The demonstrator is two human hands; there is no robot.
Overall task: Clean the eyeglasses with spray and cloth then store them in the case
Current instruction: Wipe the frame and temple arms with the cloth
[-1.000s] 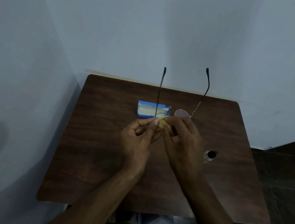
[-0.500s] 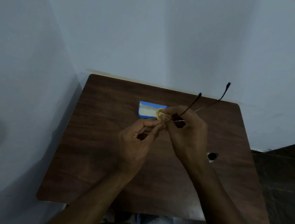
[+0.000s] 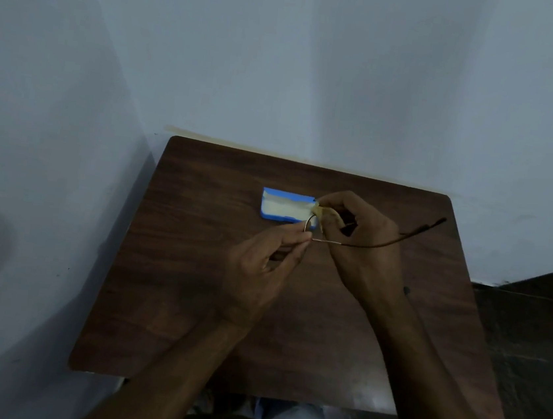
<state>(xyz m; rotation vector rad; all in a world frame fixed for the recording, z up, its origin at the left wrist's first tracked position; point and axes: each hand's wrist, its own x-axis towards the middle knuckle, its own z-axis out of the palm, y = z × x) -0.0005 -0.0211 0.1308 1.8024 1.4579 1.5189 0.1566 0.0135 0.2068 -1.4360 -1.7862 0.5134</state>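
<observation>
Thin wire-framed eyeglasses (image 3: 385,244) are held above the middle of the dark wooden table (image 3: 188,302), their temples pointing to the right. My left hand (image 3: 262,263) pinches the frame's left rim between thumb and fingertips. My right hand (image 3: 361,239) pinches a small yellow cloth (image 3: 323,211) around a lens, which the cloth and fingers mostly hide. Just behind the hands, an open blue case (image 3: 285,208) with a pale lining lies on the table. No spray bottle is in view.
The table stands in a corner, with pale walls (image 3: 284,72) behind it and to its left. A dark floor (image 3: 537,325) shows to the right. My knees are under the front edge.
The glasses have swung round: the temples, upright a second ago, now lie nearly level and point right. Both hands shifted slightly right, and my right hand now covers the hole in the table.
</observation>
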